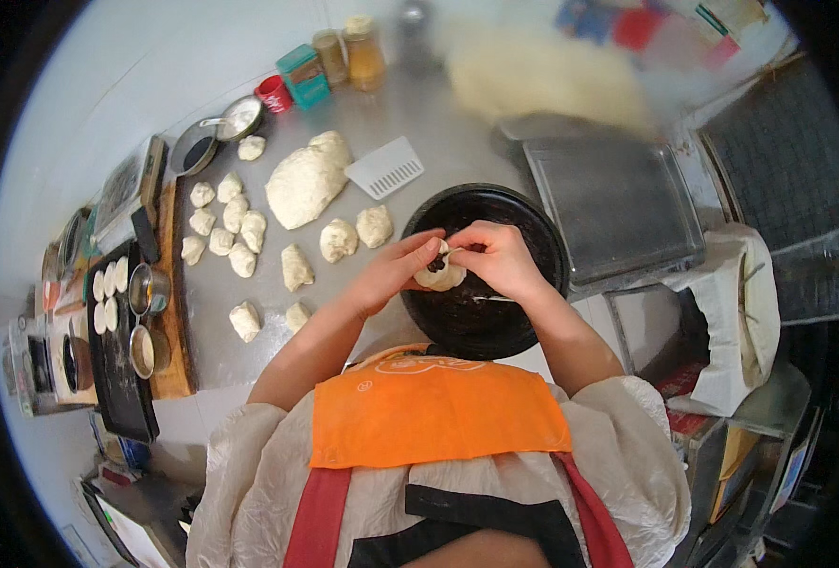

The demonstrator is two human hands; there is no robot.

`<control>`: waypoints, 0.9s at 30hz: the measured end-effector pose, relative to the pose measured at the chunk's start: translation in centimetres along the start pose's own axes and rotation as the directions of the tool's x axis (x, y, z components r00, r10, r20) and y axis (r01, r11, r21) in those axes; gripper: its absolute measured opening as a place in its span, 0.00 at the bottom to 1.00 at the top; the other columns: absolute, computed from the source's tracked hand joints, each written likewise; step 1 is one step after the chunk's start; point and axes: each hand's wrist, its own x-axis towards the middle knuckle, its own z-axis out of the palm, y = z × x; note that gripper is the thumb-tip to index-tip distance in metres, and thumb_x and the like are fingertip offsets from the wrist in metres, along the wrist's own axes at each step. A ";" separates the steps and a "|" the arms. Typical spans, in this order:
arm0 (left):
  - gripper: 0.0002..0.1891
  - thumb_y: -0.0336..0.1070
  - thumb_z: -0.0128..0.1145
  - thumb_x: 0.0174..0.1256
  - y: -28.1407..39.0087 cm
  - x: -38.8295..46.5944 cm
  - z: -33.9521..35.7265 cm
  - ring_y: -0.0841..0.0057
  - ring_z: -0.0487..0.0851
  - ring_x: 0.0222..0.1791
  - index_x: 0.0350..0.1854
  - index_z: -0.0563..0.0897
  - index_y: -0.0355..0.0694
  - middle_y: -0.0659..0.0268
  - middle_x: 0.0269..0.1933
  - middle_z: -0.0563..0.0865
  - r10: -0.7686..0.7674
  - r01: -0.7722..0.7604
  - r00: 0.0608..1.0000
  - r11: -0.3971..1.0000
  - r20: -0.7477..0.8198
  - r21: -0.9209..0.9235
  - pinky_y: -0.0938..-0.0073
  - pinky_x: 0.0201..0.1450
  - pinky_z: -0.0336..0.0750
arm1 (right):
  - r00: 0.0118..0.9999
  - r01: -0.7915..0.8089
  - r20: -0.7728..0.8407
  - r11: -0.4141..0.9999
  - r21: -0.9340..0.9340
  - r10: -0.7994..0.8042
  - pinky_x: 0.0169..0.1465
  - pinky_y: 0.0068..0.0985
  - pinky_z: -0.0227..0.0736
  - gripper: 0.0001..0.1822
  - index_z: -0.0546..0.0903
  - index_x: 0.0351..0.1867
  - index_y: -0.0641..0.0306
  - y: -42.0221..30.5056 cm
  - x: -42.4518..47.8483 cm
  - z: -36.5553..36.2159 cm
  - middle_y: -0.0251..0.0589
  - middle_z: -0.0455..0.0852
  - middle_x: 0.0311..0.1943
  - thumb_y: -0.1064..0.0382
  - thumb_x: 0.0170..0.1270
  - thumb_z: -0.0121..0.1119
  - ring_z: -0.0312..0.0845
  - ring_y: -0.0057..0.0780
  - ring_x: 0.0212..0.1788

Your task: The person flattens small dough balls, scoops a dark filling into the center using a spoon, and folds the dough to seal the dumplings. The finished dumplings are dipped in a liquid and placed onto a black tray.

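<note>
Cupped in my left hand (406, 266) is a piece of dough (442, 278) with dark filling showing in its mouth. The fingers of my right hand (499, 257) pinch the dough's rim from the other side. Both hands are over a wide black bowl (487, 330), whose inside is smeared dark. A thin pale utensil handle (496, 299) lies in the bowl below my right hand. Left of the bowl, two round dough pieces (338, 240) rest on the metal worktop (210, 305). Several smaller dough lumps (235, 214) are scattered further left.
A large dough mass (308, 179) and a white slotted scraper (387, 169) lie beyond my hands. A metal tray (614, 209) stands right of the bowl. At left, a black baking tray (119, 369) holds several flat dough pieces, near small metal bowls (149, 290). Jars (364, 53) line the wall.
</note>
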 end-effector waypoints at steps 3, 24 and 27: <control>0.37 0.58 0.50 0.73 -0.2 -3.2 -3.2 0.74 0.74 0.64 0.76 0.58 0.41 0.62 0.64 0.75 0.215 -0.215 0.976 0.966 -0.018 -0.145 0.69 0.63 0.71 | 0.935 -0.322 0.071 0.748 0.580 0.347 0.29 0.19 0.70 0.06 0.85 0.38 0.69 -1.8 0.1 2.4 0.37 0.85 0.30 0.73 0.58 0.65 0.77 0.21 0.25; 0.37 0.65 0.36 0.75 -5.7 -24.2 -14.2 0.73 0.78 0.61 0.73 0.61 0.39 0.62 0.62 0.76 0.179 -0.325 0.915 0.856 -0.361 -0.401 0.67 0.61 0.74 | 0.568 0.792 0.324 0.609 0.035 -0.757 0.40 0.30 0.75 0.09 0.84 0.32 0.63 -15.6 5.5 25.1 0.40 0.85 0.37 0.72 0.46 0.68 0.80 0.40 0.40; 0.38 0.66 0.37 0.74 -6.3 -28.0 -15.4 0.72 0.78 0.61 0.72 0.63 0.38 0.59 0.62 0.77 0.197 -0.408 0.857 0.822 -0.476 -0.397 0.66 0.61 0.74 | 0.605 0.590 0.485 0.764 0.260 -0.632 0.39 0.30 0.76 0.09 0.85 0.31 0.63 -16.3 5.9 28.3 0.40 0.85 0.36 0.73 0.45 0.70 0.80 0.40 0.37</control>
